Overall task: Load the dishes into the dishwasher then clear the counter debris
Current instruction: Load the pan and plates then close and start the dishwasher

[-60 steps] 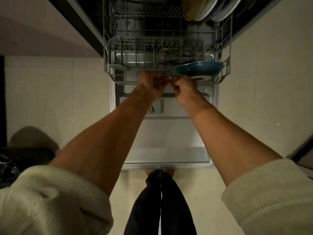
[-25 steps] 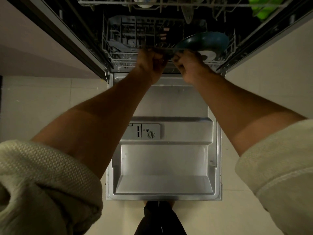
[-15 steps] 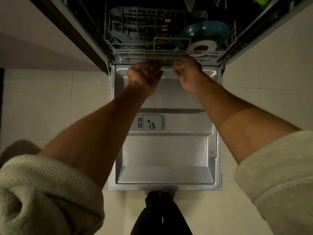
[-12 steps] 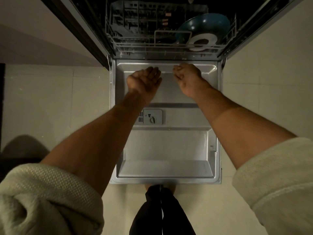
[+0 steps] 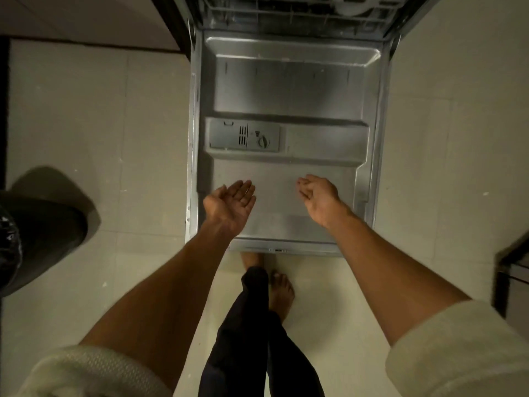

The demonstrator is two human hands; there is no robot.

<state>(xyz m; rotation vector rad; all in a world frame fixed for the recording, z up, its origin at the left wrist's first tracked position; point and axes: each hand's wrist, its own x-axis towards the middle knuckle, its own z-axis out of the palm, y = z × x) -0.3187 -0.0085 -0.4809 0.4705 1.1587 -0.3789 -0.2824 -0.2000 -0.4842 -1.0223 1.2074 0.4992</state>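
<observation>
The dishwasher door (image 5: 289, 90) lies folded down flat in front of me, its steel inner face up, with the detergent compartment (image 5: 244, 136) at its middle left. The lower rack (image 5: 294, 15) sits pushed inside the machine at the top edge; only its front wires show. My left hand (image 5: 230, 203) hovers palm up over the door's near part, fingers straight, holding nothing. My right hand (image 5: 317, 196) hovers palm down beside it, fingers loosely curled, holding nothing. Both are close to the door's front edge (image 5: 283, 249).
A dark bin with a black liner (image 5: 34, 233) stands on the pale tiled floor at the left. A dark furniture edge (image 5: 512, 270) shows at the right. My bare feet (image 5: 279, 287) stand just behind the door's front edge. A cabinet face (image 5: 86, 21) runs along the upper left.
Both hands pushed the lower rack with the blue plate into the machine, let go, and drew back toward me over the open door. My left hand has turned palm up and uncurled.
</observation>
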